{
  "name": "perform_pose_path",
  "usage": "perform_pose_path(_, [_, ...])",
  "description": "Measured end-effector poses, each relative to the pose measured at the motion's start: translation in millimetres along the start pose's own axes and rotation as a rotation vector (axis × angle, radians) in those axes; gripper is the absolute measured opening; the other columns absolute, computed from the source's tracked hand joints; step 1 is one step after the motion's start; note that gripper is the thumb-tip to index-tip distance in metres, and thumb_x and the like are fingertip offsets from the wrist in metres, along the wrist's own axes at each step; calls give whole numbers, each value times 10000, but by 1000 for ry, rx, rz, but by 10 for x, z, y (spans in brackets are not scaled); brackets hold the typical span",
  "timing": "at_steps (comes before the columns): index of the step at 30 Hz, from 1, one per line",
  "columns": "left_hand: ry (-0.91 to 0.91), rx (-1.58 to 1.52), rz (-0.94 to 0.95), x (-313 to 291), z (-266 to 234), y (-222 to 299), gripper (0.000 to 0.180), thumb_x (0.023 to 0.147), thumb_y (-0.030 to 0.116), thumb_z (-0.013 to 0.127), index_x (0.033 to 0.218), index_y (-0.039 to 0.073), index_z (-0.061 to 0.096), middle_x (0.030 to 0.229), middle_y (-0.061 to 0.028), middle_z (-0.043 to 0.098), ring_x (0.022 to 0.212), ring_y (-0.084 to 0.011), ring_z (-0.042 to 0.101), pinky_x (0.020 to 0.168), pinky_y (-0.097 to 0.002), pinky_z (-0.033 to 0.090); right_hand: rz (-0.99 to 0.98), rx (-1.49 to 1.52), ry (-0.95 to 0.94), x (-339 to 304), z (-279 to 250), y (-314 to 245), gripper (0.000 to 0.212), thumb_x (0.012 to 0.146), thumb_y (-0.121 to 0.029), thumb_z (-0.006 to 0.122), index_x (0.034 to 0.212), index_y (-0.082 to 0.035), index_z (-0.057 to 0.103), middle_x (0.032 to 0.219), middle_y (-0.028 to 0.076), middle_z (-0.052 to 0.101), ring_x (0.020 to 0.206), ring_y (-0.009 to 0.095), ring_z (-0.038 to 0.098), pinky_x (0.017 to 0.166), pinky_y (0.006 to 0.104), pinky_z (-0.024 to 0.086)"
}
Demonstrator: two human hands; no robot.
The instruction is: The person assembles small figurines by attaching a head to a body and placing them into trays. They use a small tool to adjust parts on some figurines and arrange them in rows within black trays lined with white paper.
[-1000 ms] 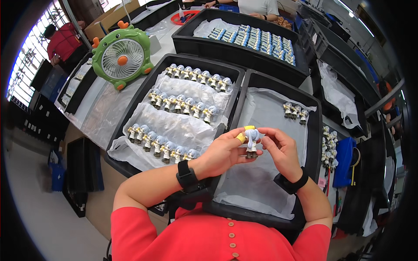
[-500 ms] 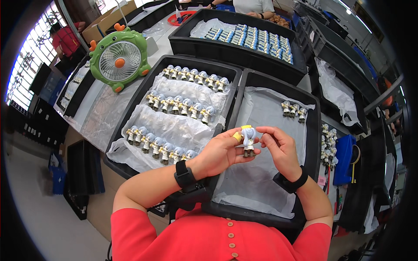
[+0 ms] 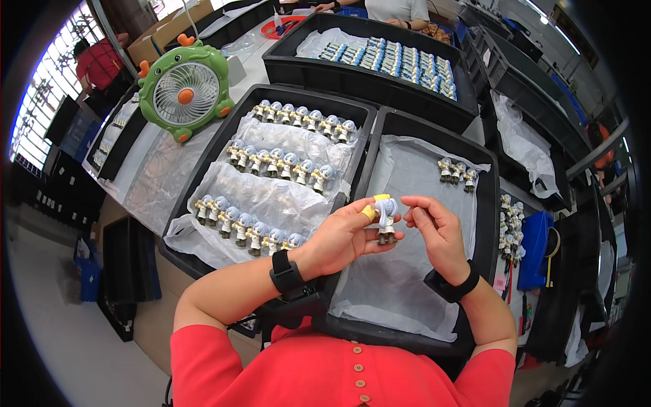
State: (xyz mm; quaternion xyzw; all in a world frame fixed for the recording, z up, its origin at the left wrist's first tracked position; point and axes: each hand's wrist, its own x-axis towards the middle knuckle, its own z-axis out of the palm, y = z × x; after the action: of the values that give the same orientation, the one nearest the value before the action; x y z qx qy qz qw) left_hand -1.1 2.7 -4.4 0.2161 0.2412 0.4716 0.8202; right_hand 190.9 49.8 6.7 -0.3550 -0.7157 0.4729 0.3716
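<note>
My left hand [image 3: 346, 237] grips a small white and grey figurine [image 3: 386, 220] with a brown base, held upright above the right black tray [image 3: 485, 203]; yellow tape wraps a fingertip. My right hand [image 3: 434, 230] is beside it, fingertips pinched close to the figurine's head. The right tray is lined with grey plastic and holds three figurines [image 3: 456, 173] at its far end. The left black tray [image 3: 203, 169] holds three rows of the same figurines [image 3: 281, 163] on plastic sheets.
A green round desk fan [image 3: 185, 91] stands at the far left. Behind it all, a black crate [image 3: 325, 71] holds several blue and white parts. More figurines [image 3: 510, 224] and a blue object [image 3: 536, 241] lie right of the trays. Another person sits across the table.
The two hands have shifted slightly nearer and turned the figurine a little; my right fingers have moved from its body up toward its head.
</note>
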Motion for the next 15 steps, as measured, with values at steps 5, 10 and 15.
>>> perform_pose_path(5, [26,-7,21,7,-14,-18,321,972,183,355,1272,70,373,1218,-141,505,1066,-263,553,918,-401,450,2,12,1,-8,8,1,210,914,-57,458,1066,-7,593,817,50,609,746,108,577,683,234,465])
perform_pose_path(10, [43,1,27,2,-11,-21,310,970,199,381,1258,86,389,1185,-130,518,1064,-259,554,918,-404,450,20,46,-23,-12,19,-42,212,921,-61,450,1069,-7,592,825,46,609,749,107,579,693,232,468])
perform_pose_path(15, [42,2,28,-1,-4,-13,309,970,189,377,1263,91,386,1190,-126,513,1062,-260,554,919,-406,451,19,55,-32,-17,25,-18,219,928,-65,442,1082,-9,586,827,46,608,758,104,580,701,232,472])
